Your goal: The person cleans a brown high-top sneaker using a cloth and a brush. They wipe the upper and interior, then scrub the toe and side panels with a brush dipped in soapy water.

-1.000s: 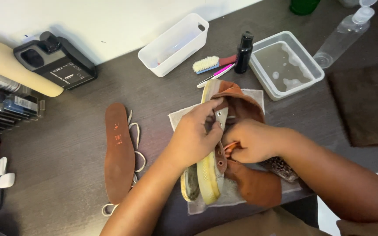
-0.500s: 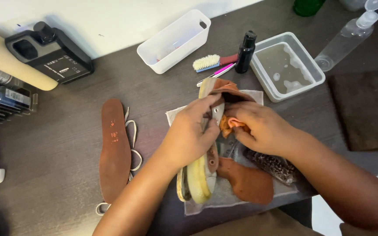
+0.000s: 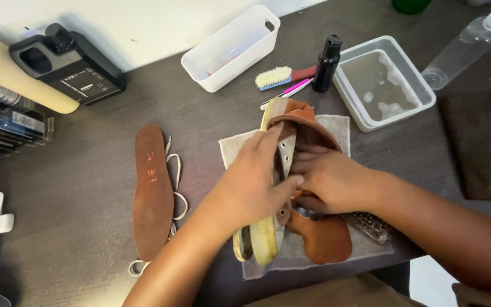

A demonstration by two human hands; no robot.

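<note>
A brown shoe [image 3: 299, 122] with a pale yellow sole lies on its side on a grey cloth [image 3: 336, 128] in the middle of the dark table. My left hand [image 3: 254, 182] grips the shoe along its eyelet edge and sole. My right hand [image 3: 328, 179] reaches into the shoe's opening, its fingers closed on a small orange cloth that is mostly hidden. The shoe's brown tongue [image 3: 322, 241] hangs out toward me.
A brown insole [image 3: 152, 190] and white laces [image 3: 177, 170] lie left of the shoe. Behind are a white bin [image 3: 231, 48], a brush [image 3: 282, 77], a black bottle [image 3: 326, 57], a tub of soapy water [image 3: 385, 82], a clear spray bottle [image 3: 464, 45]. A dark towel [image 3: 484, 142] lies right.
My right hand has slid back down and deeper into the shoe; the orange cloth, in plain view half a second ago, is now nearly hidden. My left hand keeps its grip.
</note>
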